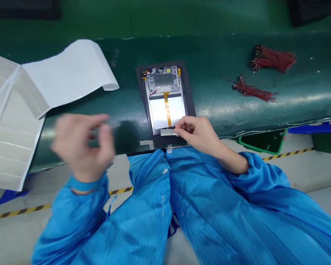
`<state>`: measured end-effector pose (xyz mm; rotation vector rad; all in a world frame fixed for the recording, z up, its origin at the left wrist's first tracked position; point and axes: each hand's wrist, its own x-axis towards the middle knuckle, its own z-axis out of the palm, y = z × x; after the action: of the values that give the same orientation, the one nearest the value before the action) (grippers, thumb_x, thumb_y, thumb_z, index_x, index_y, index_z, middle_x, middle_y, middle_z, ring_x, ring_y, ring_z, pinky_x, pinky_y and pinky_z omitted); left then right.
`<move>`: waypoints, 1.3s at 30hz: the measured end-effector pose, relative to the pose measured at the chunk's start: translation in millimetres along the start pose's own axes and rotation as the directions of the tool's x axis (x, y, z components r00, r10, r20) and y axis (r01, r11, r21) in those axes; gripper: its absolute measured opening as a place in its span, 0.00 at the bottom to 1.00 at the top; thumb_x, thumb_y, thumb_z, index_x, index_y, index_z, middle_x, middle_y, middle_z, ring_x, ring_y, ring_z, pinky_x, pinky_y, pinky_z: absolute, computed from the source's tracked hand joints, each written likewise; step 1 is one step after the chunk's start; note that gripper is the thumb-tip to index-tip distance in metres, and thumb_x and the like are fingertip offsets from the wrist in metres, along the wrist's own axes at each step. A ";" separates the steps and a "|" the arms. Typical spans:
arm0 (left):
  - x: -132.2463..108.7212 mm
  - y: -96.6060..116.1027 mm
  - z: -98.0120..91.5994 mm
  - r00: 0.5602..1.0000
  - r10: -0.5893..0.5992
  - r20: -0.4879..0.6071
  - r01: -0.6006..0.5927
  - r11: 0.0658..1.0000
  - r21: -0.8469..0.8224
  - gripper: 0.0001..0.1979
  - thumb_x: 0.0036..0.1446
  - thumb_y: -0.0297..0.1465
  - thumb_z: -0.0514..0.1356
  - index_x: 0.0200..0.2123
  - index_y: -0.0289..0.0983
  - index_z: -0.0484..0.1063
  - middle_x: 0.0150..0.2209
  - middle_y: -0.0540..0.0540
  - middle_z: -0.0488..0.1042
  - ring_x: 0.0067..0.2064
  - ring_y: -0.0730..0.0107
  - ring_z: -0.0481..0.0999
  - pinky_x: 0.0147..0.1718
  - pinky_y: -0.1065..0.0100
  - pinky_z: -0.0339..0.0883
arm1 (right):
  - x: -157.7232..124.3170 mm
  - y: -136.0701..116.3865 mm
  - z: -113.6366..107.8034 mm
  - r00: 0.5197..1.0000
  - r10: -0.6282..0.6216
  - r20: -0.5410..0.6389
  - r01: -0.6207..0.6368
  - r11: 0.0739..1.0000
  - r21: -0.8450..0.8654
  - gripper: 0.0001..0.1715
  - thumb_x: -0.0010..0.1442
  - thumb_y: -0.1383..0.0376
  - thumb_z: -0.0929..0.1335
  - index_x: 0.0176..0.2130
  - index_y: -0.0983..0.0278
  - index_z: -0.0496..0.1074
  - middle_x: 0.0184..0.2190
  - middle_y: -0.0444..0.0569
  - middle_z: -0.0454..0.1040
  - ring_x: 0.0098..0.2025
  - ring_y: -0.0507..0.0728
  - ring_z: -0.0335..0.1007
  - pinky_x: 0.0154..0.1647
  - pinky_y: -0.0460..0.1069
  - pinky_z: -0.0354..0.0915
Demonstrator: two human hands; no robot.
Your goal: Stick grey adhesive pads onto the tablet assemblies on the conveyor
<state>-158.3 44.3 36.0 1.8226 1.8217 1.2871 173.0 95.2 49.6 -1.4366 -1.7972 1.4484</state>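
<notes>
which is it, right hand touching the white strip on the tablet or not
Touching. The head view shows the right hand with its fingertips on the white strip at the near edge of the open tablet.

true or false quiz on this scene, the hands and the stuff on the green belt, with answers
1. The right hand touches a pale tape strip at the near edge of the opened black tablet with its circuit board exposed. True.
2. The bundles of red wires lie left of the tablet. False: they lie to its right.
3. The left hand rests flat on the tablet. False: it is blurred, apart from the tablet, to its left.
4. White sheets of strips lie at the left end of the dark green belt. True.
5. An orange ribbon runs down the tablet's silver panel. True.
</notes>
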 end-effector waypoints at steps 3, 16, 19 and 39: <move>-21.4 28.5 46.4 0.937 0.295 0.188 -0.325 0.933 0.156 0.17 0.58 0.35 0.68 0.51 0.46 0.82 0.54 0.41 0.77 0.53 0.48 0.75 0.54 0.42 0.69 | 3.9 -0.6 3.4 1.000 0.006 0.019 -0.006 1.000 -0.011 0.08 0.62 0.63 0.71 0.32 0.64 0.76 0.25 0.42 0.73 0.27 0.49 0.62 0.32 0.47 0.58; -40.1 33.4 76.8 0.851 0.425 0.309 -0.464 0.883 0.065 0.25 0.58 0.30 0.67 0.59 0.45 0.78 0.67 0.36 0.66 0.64 0.40 0.65 0.60 0.38 0.65 | 15.8 -6.0 2.2 0.997 0.041 0.072 -0.032 0.992 -0.122 0.08 0.61 0.67 0.70 0.30 0.65 0.77 0.26 0.45 0.77 0.29 0.51 0.69 0.35 0.48 0.61; -39.8 32.3 77.4 0.852 0.423 0.308 -0.461 0.886 0.058 0.25 0.57 0.30 0.67 0.59 0.44 0.78 0.66 0.35 0.67 0.64 0.39 0.65 0.59 0.38 0.65 | 16.6 -7.6 2.9 0.996 0.051 0.069 -0.040 0.989 -0.144 0.07 0.61 0.68 0.70 0.30 0.65 0.76 0.26 0.44 0.78 0.29 0.51 0.69 0.34 0.48 0.60; -41.1 27.4 84.2 0.840 0.411 0.354 -0.465 0.882 0.078 0.30 0.59 0.31 0.67 0.65 0.48 0.74 0.70 0.37 0.65 0.67 0.40 0.63 0.62 0.40 0.64 | 17.4 -16.7 10.3 0.998 0.066 -0.003 -0.063 0.934 -0.353 0.08 0.60 0.69 0.70 0.28 0.64 0.74 0.25 0.45 0.78 0.27 0.52 0.68 0.35 0.49 0.60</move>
<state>-72.0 35.3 -8.7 2.4793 1.4074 0.8951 150.6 107.2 56.0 -1.6748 -2.1153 1.2033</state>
